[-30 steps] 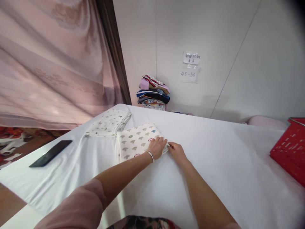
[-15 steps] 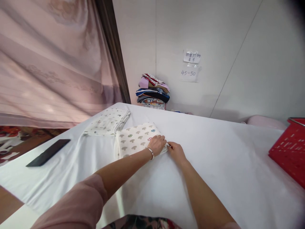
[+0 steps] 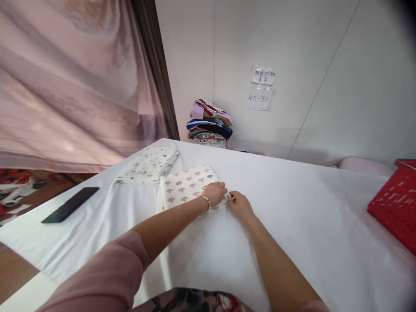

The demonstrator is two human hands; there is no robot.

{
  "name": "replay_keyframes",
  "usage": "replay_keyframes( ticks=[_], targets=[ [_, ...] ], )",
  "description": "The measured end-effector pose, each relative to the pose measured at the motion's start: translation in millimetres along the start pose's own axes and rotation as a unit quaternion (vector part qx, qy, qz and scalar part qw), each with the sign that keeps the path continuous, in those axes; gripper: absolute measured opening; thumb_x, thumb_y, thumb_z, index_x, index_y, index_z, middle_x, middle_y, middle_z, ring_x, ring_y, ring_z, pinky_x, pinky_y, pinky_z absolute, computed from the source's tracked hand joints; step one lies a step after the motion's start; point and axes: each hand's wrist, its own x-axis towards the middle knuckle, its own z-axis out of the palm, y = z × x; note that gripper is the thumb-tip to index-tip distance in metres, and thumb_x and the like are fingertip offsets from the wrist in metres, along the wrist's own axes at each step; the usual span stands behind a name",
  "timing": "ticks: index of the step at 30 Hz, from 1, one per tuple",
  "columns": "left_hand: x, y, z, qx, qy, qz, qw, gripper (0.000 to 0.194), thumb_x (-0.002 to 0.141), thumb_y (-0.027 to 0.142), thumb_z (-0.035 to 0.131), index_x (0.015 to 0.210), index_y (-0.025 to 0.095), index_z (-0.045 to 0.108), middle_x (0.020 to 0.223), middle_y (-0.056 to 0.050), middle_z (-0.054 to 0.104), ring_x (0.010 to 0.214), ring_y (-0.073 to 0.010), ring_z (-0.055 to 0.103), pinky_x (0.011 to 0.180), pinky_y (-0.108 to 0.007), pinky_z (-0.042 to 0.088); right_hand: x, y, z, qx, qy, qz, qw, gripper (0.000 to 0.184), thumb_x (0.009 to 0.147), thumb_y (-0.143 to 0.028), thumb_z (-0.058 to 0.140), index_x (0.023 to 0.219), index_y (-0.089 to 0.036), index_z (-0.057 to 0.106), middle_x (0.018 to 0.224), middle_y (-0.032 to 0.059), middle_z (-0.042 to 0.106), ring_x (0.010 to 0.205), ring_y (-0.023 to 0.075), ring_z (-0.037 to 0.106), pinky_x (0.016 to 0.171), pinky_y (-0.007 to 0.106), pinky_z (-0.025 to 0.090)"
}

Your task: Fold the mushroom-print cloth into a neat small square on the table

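A folded white cloth with a mushroom print (image 3: pixel 185 187) lies on the white-covered table (image 3: pixel 292 225). My left hand (image 3: pixel 214 193), with a bracelet at the wrist, rests on the cloth's near right corner with its fingers curled. My right hand (image 3: pixel 238 204) pinches the same corner's edge from the right side. A second folded cloth with small prints (image 3: pixel 147 164) lies just behind and to the left, touching the first.
A black phone (image 3: pixel 69 204) lies at the table's left edge. A red plastic basket (image 3: pixel 394 203) stands at the right edge. A pile of folded clothes (image 3: pixel 209 125) sits by the wall behind the table. A pink curtain (image 3: pixel 71 82) hangs at the left.
Both hands stay at the cloth's near right corner. The fingers have closed more tightly on the edge, and the corner looks slightly bunched. The view has shifted a little.
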Motion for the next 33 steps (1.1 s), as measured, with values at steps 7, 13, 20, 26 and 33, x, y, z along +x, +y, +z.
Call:
replay_keyframes(
  ticks=[7,13,20,26,33],
  targets=[
    [13,-7,-9.7,-0.024,-0.061,0.001,0.998,0.022,0.072,0.021,0.053,0.091,0.023,0.062,0.099,-0.005,0.06,0.093,-0.0215,0.057,0.072,-0.03,0.046,-4,-4,5,-0.022,0.016,0.006,1.0,0.019,0.078,-0.034,0.052,0.093,-0.023,0.057,0.087,0.0011,0.061,0.07,0.0134,0.053,0.06,0.023,0.034],
    [10,-10,-15.0,-0.037,-0.068,-0.019,0.997,0.04,0.074,0.02,0.046,0.114,0.024,0.048,0.104,-0.006,0.063,0.095,-0.0213,0.059,0.078,-0.031,0.045,-5,-4,8,-0.072,0.035,-0.03,0.996,0.018,0.085,-0.028,0.041,0.094,-0.021,0.055,0.09,0.0022,0.057,0.074,0.0132,0.053,0.064,0.024,0.035],
    [3,-8,-16.1,-0.04,-0.063,-0.029,0.997,0.03,0.078,0.02,0.042,0.107,0.023,0.045,0.092,-0.006,0.065,0.086,-0.0213,0.061,0.074,-0.031,0.045,-3,-1,6,-0.074,0.042,-0.04,0.996,0.018,0.086,-0.026,0.039,0.093,-0.021,0.055,0.089,0.002,0.058,0.076,0.0144,0.054,0.064,0.025,0.037],
    [9,-11,-18.5,-0.053,-0.069,-0.038,0.995,0.027,0.078,0.021,0.043,0.105,0.022,0.044,0.092,-0.005,0.065,0.087,-0.0209,0.061,0.076,-0.032,0.044,-5,-6,13,-0.035,0.163,-0.107,0.98,0.014,0.079,-0.023,0.047,0.092,-0.02,0.053,0.104,0.0053,0.055,0.095,0.0176,0.05,0.072,0.028,0.043],
    [17,-16,-23.3,-0.07,-0.086,-0.044,0.993,0.028,0.074,0.023,0.048,0.101,0.023,0.046,0.094,-0.005,0.064,0.09,-0.0216,0.06,0.075,-0.032,0.045,-8,-12,18,-0.155,0.176,-0.176,0.956,0.018,0.082,-0.018,0.047,0.092,-0.021,0.061,0.132,0.0091,0.042,0.124,0.0269,0.031,0.092,0.042,0.035]
  ],
)
